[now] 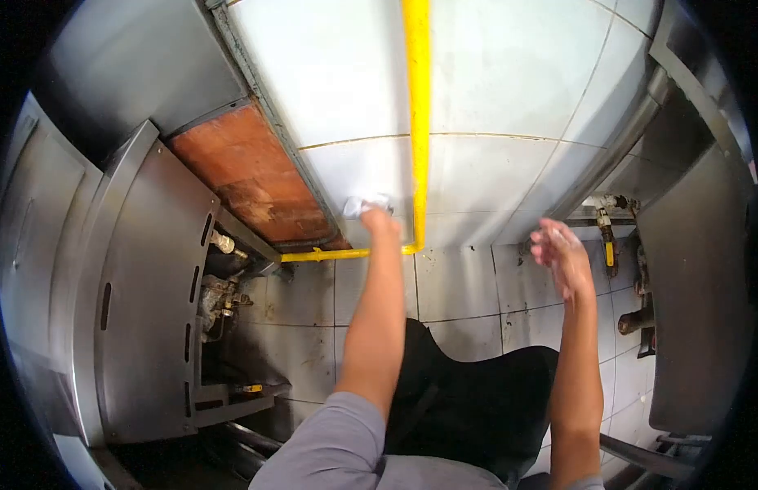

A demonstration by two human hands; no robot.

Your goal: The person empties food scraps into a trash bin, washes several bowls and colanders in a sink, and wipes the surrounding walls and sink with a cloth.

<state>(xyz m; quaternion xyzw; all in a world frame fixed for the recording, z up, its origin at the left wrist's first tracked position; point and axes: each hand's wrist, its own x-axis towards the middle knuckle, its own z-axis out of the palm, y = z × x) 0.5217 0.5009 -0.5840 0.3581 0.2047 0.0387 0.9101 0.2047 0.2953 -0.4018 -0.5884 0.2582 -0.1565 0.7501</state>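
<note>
My left hand (380,219) is closed on a white cloth (358,204). The cloth lies against the white tiled wall (485,175), low down and just left of the vertical yellow pipe (418,106). Part of the cloth is hidden by my fingers. To the right, my right hand (565,257) is raised with loosely bent fingers apart and nothing in it. It looks wet, with whitish patches on the skin.
A steel appliance (154,302) with slots and brass valves stands at left, beside a rust-coloured panel (252,175). Another steel unit (697,286) is at right, near a yellow-handled valve (609,245). The yellow pipe bends left near the dirty tiled floor (464,282).
</note>
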